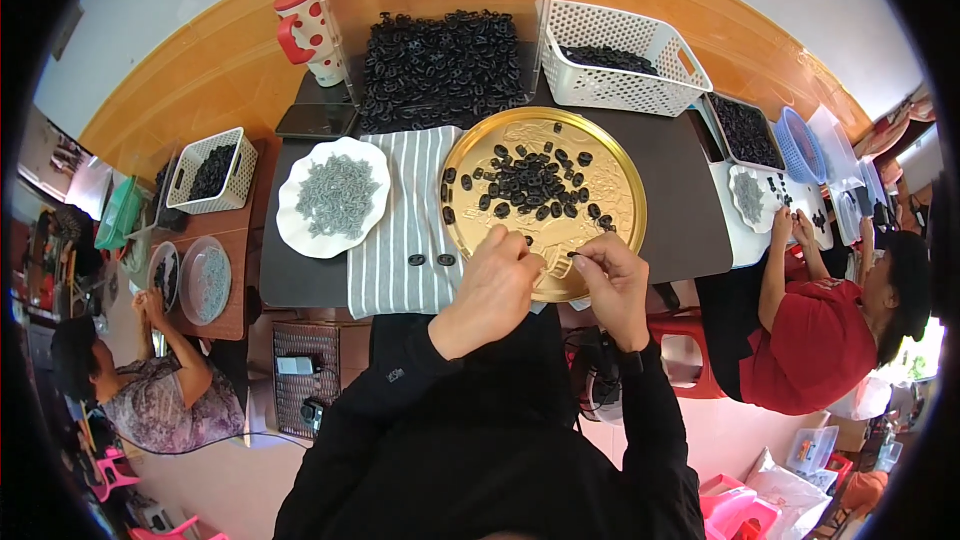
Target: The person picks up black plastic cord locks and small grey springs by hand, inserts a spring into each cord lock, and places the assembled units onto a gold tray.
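Over the near part of a round golden tray (636, 180), both my hands are close together. My right hand (612, 288) pinches a small black oval piece (574, 255) between thumb and fingertips. My left hand (497, 282) is closed with its fingers curled; what it holds, if anything, is hidden. A heap of small black oval pieces (530, 180) lies on the tray, some scattered around it. Two more black ovals (431, 260) sit side by side on a grey-and-white striped cloth (400, 290). Left of the cloth, a white scalloped plate (292, 225) holds many small grey pieces (338, 195).
Behind the tray stand a clear bin (545, 0) of black pieces, a white perforated basket (630, 90) and a red-dotted tumbler (308, 35). A phone-like dark slab (316, 121) lies at the back left. People work at left (175, 395) and right (815, 340).
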A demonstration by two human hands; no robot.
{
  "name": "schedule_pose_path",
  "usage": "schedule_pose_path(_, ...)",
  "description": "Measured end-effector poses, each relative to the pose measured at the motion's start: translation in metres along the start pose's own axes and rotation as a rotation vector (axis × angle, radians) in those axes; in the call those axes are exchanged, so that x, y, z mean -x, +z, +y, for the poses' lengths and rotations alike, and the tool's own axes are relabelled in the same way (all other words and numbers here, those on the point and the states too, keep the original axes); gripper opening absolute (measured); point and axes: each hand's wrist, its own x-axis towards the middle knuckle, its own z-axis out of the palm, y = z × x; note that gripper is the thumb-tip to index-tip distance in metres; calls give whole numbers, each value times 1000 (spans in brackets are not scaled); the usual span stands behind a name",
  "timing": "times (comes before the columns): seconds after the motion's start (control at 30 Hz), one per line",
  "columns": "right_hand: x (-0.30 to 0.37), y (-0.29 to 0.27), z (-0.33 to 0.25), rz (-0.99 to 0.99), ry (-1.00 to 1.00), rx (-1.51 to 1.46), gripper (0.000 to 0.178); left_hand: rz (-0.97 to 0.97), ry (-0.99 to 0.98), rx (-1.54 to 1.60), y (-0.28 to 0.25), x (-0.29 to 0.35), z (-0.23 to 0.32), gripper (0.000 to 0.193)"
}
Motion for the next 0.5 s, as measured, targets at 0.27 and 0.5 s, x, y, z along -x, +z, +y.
schedule_pose_path(0.27, 10, 18, -14, 105, -419, 181, 16, 61, -456, 1203, 16, 9, 2, 14)
schedule_pose_path(0.5, 2, 22, -13, -30, -495, 203, 19, 41, -593, 1356, 7, 18, -12, 15)
